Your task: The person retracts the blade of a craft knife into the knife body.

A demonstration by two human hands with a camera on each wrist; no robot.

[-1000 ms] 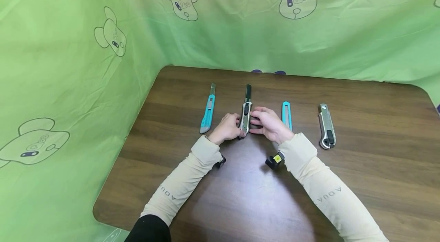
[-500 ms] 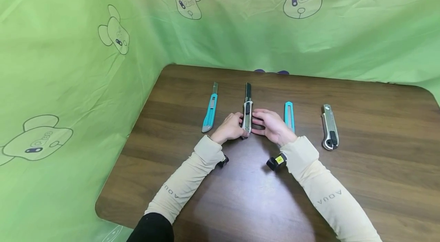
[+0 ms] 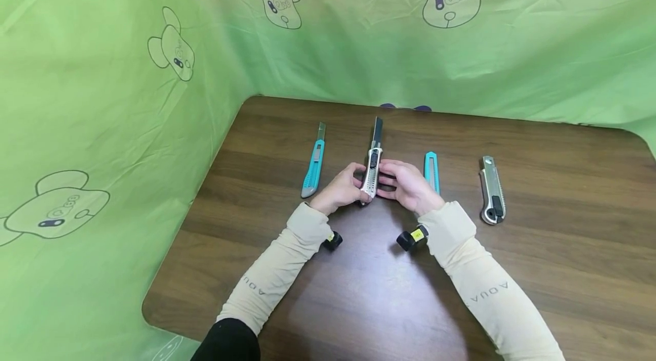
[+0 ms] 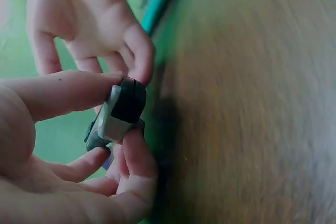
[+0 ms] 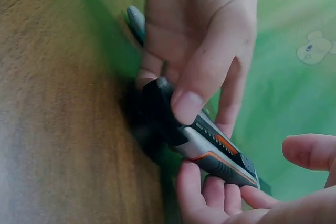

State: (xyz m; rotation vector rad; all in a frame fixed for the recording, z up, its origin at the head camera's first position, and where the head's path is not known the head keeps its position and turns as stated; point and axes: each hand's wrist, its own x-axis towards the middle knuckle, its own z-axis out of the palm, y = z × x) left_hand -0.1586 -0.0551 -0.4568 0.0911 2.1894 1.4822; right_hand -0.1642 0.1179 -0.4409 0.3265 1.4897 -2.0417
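Observation:
A silver and black utility knife (image 3: 374, 161) with its dark blade extended points away from me, slightly tilted to the right. My left hand (image 3: 339, 189) pinches its near end, the thumb pressing on top and fingers underneath. Orange trim shows along the knife's handle (image 5: 226, 167) in the right wrist view. On the knife's other side is my right hand (image 3: 409, 187); its fingertips touch the handle, while its thumb (image 5: 310, 151) stands apart. In the left wrist view, the knife's black end cap (image 4: 129, 100) faces the camera.
Left of the hands lies a turquoise utility knife (image 3: 312, 170) with blade out. A second turquoise knife (image 3: 431, 172) lies partly behind the right hand. Farther right is a silver utility knife (image 3: 493, 190). Green printed cloth (image 3: 338, 53) encloses the brown table (image 3: 564, 207).
The knife between my hands has turned slightly to the right, its blade tip shifting right and up in the view. Both hands stay about it. The other knives lie still.

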